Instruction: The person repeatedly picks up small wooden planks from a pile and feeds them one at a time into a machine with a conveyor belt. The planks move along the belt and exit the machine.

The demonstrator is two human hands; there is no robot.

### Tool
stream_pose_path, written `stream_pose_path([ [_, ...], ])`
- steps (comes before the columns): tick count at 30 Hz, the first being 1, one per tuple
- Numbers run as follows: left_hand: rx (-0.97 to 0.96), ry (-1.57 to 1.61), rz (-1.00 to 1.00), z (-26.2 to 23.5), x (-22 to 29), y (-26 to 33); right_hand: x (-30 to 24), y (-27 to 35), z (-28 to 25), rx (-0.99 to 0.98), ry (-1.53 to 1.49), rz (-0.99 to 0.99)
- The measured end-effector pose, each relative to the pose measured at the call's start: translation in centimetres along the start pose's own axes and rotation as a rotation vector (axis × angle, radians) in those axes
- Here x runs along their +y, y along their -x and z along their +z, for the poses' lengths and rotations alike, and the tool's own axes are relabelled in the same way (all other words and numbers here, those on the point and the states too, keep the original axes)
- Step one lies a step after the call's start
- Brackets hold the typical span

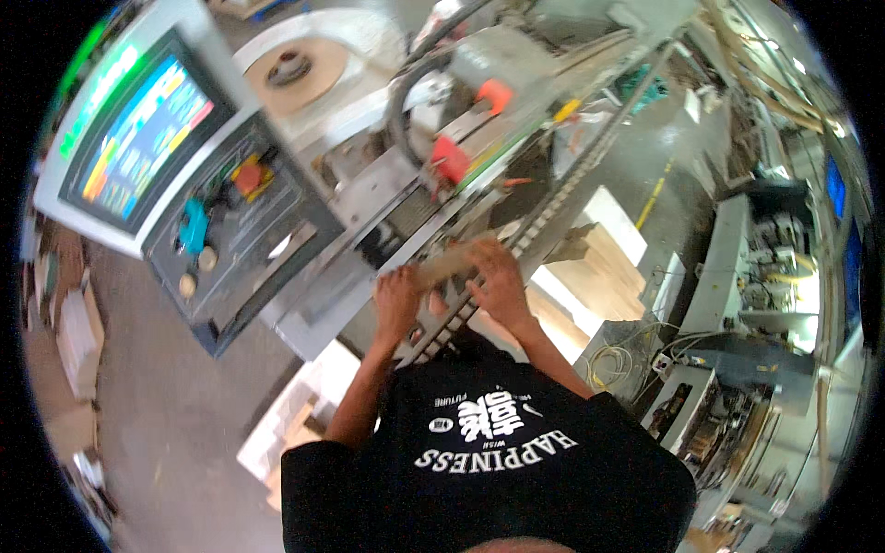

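Note:
A short pale wooden piece (444,266) lies across the machine's feed track (433,336), held from both ends. My left hand (397,300) grips its left end and my right hand (499,273) closes over its right end. Both forearms come up from the lower edge, over my black shirt. The picture is blurred, so the finger positions are not sharp.
A control panel (235,217) with a bright screen (138,138) stands at the left. Red and orange machine parts (452,158) sit just beyond the hands. Stacked pale boards (599,263) lie to the right, more boards (300,415) at lower left. Other machinery (756,276) fills the right side.

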State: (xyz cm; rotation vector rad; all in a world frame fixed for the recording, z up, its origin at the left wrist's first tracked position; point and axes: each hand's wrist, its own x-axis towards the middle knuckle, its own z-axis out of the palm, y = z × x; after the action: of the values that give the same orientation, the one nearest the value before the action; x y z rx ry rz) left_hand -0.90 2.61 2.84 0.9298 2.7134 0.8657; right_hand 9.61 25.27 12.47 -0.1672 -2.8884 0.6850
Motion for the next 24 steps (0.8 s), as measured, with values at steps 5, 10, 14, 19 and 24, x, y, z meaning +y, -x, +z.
stream_pose_path([
  [5,0.329,-0.165,-0.06,-3.8,-6.8,1.5,0.1,-0.6,4.5,-0.053,-0.311,0.157],
  [10,0.446,-0.293,-0.125,-3.0,-10.4,0.2,-1.3,-4.0,10.1,-0.466,-1.061,0.489],
  [14,0.49,-0.259,-0.29,-2.5,-11.0,-0.8,-5.0,-8.1,13.3,-0.552,-1.403,0.499],
  [19,0.512,-0.23,-0.308,-2.7,-11.7,1.1,-8.2,-11.5,15.8,-0.427,-1.605,0.59],
  [24,0.482,-0.289,-0.194,-4.6,-14.3,4.7,-9.0,-10.7,17.6,-0.389,-1.744,0.562],
])
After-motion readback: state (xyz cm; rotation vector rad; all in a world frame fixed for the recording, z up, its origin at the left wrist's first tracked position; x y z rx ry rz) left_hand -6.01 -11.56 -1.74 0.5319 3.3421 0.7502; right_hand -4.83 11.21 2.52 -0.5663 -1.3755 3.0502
